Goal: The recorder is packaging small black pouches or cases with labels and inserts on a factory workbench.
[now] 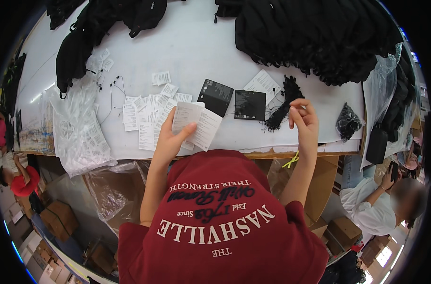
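My left hand [168, 139] grips a few white printed cards [196, 120], with the thumb lying across their front. Loose white labels [149, 124] are spread on the table beside and beneath that hand. Raised at the table's front edge, my right hand [304, 118] has its fingers curled and the thumb close to them; whatever they may pinch is too small to make out. Just left of it lies a bundle of black strings [286, 94]. Two black printed cards, one tilted [216, 96] and one straight [250, 105], rest between my hands, with another white card [261, 85] behind them.
Black bags are heaped at the far right [314, 35] and far left [113, 21]. A clear plastic bag of labels [80, 137] hangs over the front edge at left. A small bag of black pieces [349, 122] lies at right. Other people are nearby on both sides.
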Demonstrator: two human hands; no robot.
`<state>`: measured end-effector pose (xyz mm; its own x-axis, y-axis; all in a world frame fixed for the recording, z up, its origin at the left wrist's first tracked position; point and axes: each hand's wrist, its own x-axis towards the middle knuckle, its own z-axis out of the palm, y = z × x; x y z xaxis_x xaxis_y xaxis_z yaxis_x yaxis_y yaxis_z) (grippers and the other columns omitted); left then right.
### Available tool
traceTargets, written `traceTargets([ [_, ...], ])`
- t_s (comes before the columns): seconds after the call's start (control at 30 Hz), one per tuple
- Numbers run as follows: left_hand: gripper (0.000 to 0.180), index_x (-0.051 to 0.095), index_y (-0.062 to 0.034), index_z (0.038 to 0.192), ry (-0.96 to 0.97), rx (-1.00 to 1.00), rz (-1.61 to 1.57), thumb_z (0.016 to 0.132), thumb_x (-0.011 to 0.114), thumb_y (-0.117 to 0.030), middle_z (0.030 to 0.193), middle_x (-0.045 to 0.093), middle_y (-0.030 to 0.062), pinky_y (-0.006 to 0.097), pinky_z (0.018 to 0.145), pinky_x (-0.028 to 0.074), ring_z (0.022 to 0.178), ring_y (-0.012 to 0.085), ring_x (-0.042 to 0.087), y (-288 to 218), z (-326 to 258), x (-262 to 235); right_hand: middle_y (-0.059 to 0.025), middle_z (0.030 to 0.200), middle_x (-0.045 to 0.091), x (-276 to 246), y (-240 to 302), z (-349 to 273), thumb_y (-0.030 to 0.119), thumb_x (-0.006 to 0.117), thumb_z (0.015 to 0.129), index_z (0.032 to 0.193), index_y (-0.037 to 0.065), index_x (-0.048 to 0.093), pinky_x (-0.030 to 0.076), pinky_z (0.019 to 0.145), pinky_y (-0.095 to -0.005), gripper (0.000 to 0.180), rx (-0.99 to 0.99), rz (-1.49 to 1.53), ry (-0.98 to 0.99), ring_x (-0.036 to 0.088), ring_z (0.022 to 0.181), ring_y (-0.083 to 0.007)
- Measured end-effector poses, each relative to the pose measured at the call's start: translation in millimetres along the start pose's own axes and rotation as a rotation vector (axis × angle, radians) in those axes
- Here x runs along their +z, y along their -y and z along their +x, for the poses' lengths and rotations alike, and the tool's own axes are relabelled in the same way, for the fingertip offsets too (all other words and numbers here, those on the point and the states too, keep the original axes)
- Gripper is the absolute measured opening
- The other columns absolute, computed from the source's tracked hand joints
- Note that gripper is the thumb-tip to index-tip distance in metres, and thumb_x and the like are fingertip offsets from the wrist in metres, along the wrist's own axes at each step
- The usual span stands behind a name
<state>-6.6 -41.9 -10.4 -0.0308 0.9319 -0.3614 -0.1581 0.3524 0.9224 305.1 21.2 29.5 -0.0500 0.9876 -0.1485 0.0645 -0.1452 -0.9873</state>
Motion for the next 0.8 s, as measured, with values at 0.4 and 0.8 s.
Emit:
traceTargets([
  [0.4, 0.04, 0.047, 0.0016, 0.123, 0.066, -0.006, 0.242, 0.091, 0.061, -0.018, 0.104, 0.06, 0.0087, 0.028, 0.084, 0.044, 0.095, 0.0136, 0.056, -2.2, 4.8, 7.9, -0.0014, 0.072, 0.06, 62.2, 36.5, 4.3, 0.003, 0.057, 0.087, 0.108, 0.006, 0.061, 0.042, 0.06, -0.0204, 0.021, -0.242, -0.178, 0.169, 0.055, 0.065, -0.0074],
  [0.8, 0.027, 0.05, -0.002, 0.116, 0.35, 0.185, -0.27, 0.091, 0.06, -0.005, 0.093, 0.059, 0.0058, 0.027, 0.074, 0.046, 0.082, 0.0126, 0.055, -10.5, 42.8, 70.9, -0.004, 0.08, 0.064, 79.7, 38.7, 7.3, 0.001, 0.055, 0.09, 0.11, 0.002, 0.059, 0.047, 0.068, -0.0213, 0.021, -0.27, 0.022, 0.266, 0.061, 0.075, -0.0091],
])
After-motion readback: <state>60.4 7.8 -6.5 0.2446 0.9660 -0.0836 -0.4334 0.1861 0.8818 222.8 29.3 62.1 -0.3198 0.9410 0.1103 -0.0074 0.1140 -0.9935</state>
